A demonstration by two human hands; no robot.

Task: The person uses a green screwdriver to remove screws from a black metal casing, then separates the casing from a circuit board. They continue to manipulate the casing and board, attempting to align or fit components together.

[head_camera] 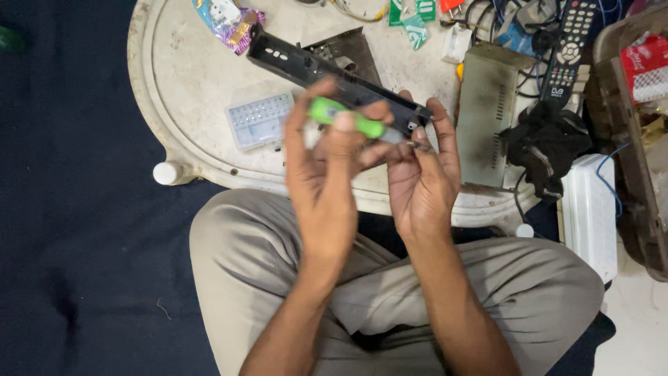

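— Where is the green screwdriver [346, 118] sitting right now?

— It is lying crosswise in the left hand [321, 174], above the near edge of the desk [188, 83]. The fingers [298, 132] are curling around the green handle from behind, and the thumb is pressing on it from the front, so the hand is closing on it.

— And the metal end?

— The shaft is pointing toward the right hand [421, 177]. Its fingers [445, 136] are pinching together at the tip, gripping something small there; it is too tiny to make out.

— What is lying behind the hands?

— A long black casing [292, 59] is running diagonally across the desk, just past the fingertips. A clear bit box [259, 120] is sitting near the left edge. A grey metal cover [487, 104] is lying toward the right edge, with a black cloth [546, 143] beside it and a remote control [567, 45] toward the far right corner. A shiny wrapper [226, 21] is resting at the far edge.
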